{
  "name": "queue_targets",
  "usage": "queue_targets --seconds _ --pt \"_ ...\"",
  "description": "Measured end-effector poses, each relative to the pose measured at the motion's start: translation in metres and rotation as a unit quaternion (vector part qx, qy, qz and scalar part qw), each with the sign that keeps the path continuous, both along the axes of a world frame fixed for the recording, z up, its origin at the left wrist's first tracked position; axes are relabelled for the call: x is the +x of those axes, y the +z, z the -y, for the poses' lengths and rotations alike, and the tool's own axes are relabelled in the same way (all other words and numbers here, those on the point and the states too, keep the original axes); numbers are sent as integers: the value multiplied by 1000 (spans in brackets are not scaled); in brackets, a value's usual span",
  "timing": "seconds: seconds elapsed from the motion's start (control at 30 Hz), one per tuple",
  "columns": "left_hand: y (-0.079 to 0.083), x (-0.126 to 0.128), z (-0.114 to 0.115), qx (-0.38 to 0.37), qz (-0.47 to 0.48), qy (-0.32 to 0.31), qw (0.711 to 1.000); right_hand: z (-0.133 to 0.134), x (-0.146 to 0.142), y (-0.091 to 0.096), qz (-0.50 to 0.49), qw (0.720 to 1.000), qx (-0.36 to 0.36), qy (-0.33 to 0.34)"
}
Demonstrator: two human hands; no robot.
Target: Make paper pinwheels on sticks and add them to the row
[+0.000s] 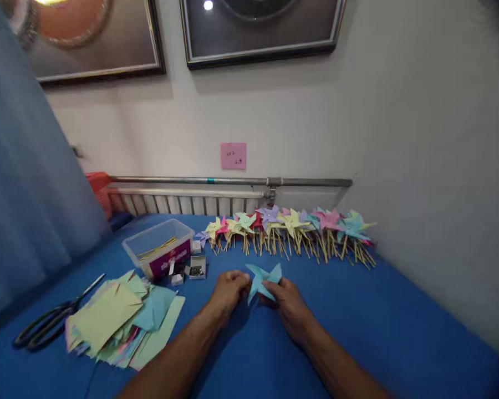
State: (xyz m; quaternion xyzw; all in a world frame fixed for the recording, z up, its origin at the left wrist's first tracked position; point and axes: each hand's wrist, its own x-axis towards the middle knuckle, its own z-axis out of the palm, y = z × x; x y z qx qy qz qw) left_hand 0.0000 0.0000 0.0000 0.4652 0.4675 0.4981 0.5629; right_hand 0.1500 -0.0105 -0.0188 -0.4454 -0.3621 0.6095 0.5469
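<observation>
A light blue paper pinwheel point(258, 284) with folded blades is held above the blue table in front of me. My right hand point(288, 303) pinches it near the centre, thumb on top and fingers behind. Just beside its left blade is my left hand point(232, 289), fingers curled together; what they hold, if anything, is too small to make out. No stick shows on this pinwheel. Behind my left hand stands a small open box point(197, 267) with dark little pieces in it.
Finished pinwheels on sticks point(291, 224) lie in a long row at the back. On the left are a plastic tub point(160, 249) holding thin sticks, a pile of cut paper point(112, 316) and black-handled scissors point(54, 321). A pipe point(233, 181) runs along the wall.
</observation>
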Motion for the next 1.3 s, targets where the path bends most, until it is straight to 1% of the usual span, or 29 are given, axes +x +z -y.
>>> queue_targets --seconds 0.17,0.33,0.5,0.7,0.83,0.93,1.13,1.3 --pt "1 0 5 -27 11 -7 1000 8 -2 4 9 1000 0 24" --pt "-2 -1 5 -35 45 -26 998 9 -1 7 -10 999 4 37" --pt "-5 -1 5 -64 76 -54 994 11 -1 13 -14 999 4 49" --pt "-4 1 6 -46 56 -48 996 11 -2 13 -17 999 8 51" --pt "-6 2 6 -52 54 -40 996 11 -1 12 -11 998 18 55" --pt "-8 2 6 -46 53 -38 997 11 -1 10 -18 999 11 48" --pt "-8 2 7 -55 55 -48 996 10 -1 10 -20 998 14 51" --pt "-10 2 5 -49 56 -45 996 11 -1 12 -17 999 10 44"
